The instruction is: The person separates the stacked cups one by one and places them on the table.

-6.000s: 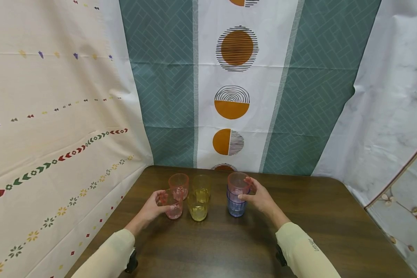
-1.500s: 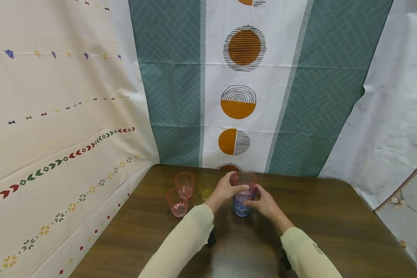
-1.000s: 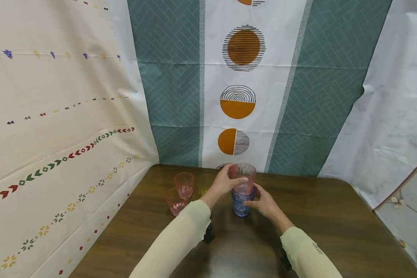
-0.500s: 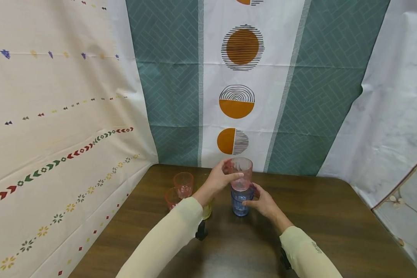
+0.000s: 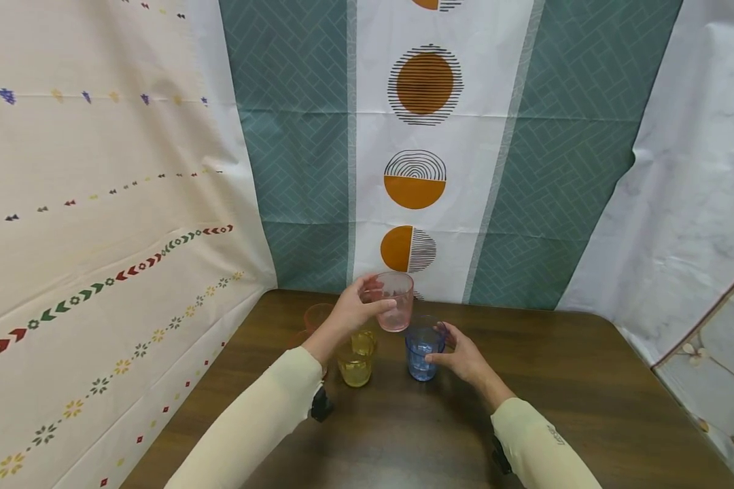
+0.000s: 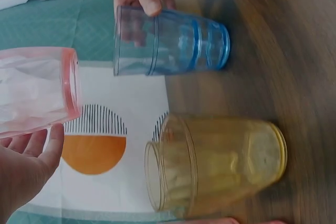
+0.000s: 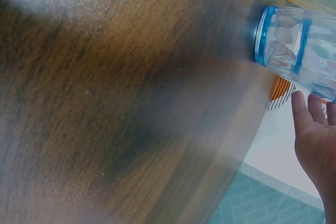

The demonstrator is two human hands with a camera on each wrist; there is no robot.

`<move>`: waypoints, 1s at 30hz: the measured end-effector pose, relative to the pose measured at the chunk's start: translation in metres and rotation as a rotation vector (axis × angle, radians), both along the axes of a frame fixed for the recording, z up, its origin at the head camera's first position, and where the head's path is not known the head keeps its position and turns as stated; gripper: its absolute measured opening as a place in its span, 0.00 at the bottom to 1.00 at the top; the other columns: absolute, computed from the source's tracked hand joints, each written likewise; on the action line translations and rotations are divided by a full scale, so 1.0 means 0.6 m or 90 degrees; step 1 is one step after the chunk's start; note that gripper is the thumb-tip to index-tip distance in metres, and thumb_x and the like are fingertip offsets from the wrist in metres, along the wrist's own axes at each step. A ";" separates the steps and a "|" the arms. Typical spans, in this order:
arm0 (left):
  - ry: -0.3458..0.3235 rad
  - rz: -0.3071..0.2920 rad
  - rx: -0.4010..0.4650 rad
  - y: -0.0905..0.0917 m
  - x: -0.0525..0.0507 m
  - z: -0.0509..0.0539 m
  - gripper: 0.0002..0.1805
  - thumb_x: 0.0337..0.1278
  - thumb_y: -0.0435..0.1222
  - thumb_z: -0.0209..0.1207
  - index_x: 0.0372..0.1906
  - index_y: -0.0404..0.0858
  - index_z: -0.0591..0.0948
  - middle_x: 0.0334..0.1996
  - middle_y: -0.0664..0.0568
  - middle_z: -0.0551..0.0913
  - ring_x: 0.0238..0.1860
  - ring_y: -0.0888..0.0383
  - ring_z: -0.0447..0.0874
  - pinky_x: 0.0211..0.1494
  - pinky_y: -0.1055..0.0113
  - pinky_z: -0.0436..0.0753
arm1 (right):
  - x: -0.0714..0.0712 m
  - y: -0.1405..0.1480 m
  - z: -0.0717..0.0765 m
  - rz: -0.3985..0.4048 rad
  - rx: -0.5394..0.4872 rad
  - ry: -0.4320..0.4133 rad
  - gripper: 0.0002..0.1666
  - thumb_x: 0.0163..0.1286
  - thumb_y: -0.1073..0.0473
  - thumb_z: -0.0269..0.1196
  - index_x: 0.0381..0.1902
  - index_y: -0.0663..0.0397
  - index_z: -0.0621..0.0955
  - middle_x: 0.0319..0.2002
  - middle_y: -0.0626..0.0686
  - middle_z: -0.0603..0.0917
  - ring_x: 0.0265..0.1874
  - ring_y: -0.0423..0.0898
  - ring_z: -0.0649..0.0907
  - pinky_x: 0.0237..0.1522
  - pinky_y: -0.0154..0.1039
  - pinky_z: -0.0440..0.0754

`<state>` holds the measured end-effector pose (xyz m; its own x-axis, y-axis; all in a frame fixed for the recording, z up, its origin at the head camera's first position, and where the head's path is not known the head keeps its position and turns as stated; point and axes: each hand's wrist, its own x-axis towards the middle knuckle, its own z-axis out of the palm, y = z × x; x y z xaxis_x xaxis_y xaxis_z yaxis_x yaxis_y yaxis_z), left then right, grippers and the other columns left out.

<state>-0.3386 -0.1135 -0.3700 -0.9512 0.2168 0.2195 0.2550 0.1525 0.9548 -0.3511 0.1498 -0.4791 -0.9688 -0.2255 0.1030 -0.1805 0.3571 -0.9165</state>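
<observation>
My left hand [image 5: 350, 314] holds a clear pink tumbler [image 5: 397, 309] in the air, above and left of two blue tumblers [image 5: 421, 360] nested upright on the table. My right hand [image 5: 467, 358] grips the blue pair, thumb in front and fingers round the far right side. In the left wrist view, the pink tumbler [image 6: 37, 90] hangs apart from the blue ones [image 6: 178, 43]. Two yellow tumblers [image 5: 355, 372] stand one behind the other beneath my left hand. Behind my left forearm, two more pink tumblers [image 5: 315, 315] are mostly hidden.
The dark wooden table [image 5: 416, 435] ends at a patterned cloth backdrop [image 5: 412, 238] just behind the tumblers. A cream cloth [image 5: 116, 272] borders the left side, and a white marbled cloth [image 5: 691, 204] the right.
The left hand has let go of a pink tumbler at the left, then lifted another pink tumbler out of the blue stack and moved it left. The right hand has stayed at the stack.
</observation>
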 end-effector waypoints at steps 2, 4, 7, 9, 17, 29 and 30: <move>0.000 0.004 -0.002 -0.013 0.006 0.001 0.42 0.57 0.42 0.70 0.73 0.40 0.63 0.64 0.48 0.73 0.65 0.47 0.72 0.65 0.51 0.74 | 0.001 0.000 0.001 0.000 -0.001 0.000 0.52 0.58 0.61 0.75 0.74 0.65 0.60 0.71 0.64 0.67 0.71 0.65 0.63 0.67 0.60 0.64; -0.002 0.006 -0.003 -0.025 0.012 0.002 0.42 0.57 0.42 0.70 0.73 0.41 0.63 0.65 0.48 0.73 0.65 0.49 0.72 0.65 0.52 0.74 | 0.002 0.001 0.002 0.001 0.000 0.003 0.51 0.59 0.61 0.74 0.74 0.66 0.60 0.71 0.64 0.67 0.70 0.65 0.63 0.67 0.60 0.64; -0.004 -0.002 0.004 -0.043 0.022 0.002 0.42 0.57 0.42 0.70 0.74 0.42 0.63 0.66 0.48 0.72 0.66 0.49 0.71 0.66 0.51 0.73 | 0.002 0.001 0.001 0.001 -0.004 0.009 0.51 0.59 0.61 0.74 0.73 0.66 0.60 0.71 0.64 0.67 0.70 0.65 0.64 0.67 0.60 0.64; -0.007 -0.005 0.002 -0.055 0.029 0.001 0.42 0.57 0.41 0.70 0.74 0.42 0.62 0.67 0.47 0.72 0.67 0.49 0.70 0.67 0.50 0.71 | 0.002 0.002 0.001 0.004 0.003 0.018 0.51 0.59 0.61 0.74 0.73 0.66 0.61 0.71 0.64 0.67 0.70 0.66 0.64 0.67 0.59 0.64; -0.014 0.005 -0.041 -0.099 0.060 -0.019 0.42 0.56 0.39 0.71 0.73 0.40 0.64 0.67 0.47 0.73 0.67 0.48 0.70 0.65 0.51 0.73 | 0.003 0.002 0.000 -0.005 0.017 0.008 0.51 0.58 0.59 0.75 0.74 0.61 0.62 0.71 0.60 0.68 0.70 0.64 0.65 0.67 0.60 0.65; -0.018 -0.034 -0.001 -0.135 0.113 -0.054 0.42 0.54 0.34 0.71 0.72 0.35 0.62 0.67 0.41 0.72 0.68 0.45 0.68 0.70 0.54 0.68 | 0.001 0.002 -0.003 -0.004 0.004 0.004 0.50 0.59 0.59 0.74 0.74 0.62 0.61 0.71 0.60 0.68 0.70 0.64 0.65 0.67 0.61 0.64; -0.019 -0.033 -0.003 -0.137 0.116 -0.058 0.43 0.54 0.34 0.71 0.72 0.35 0.63 0.67 0.41 0.72 0.68 0.45 0.69 0.69 0.57 0.70 | 0.001 0.002 -0.003 -0.005 0.003 0.003 0.50 0.59 0.59 0.74 0.74 0.62 0.61 0.71 0.60 0.68 0.70 0.64 0.65 0.67 0.61 0.64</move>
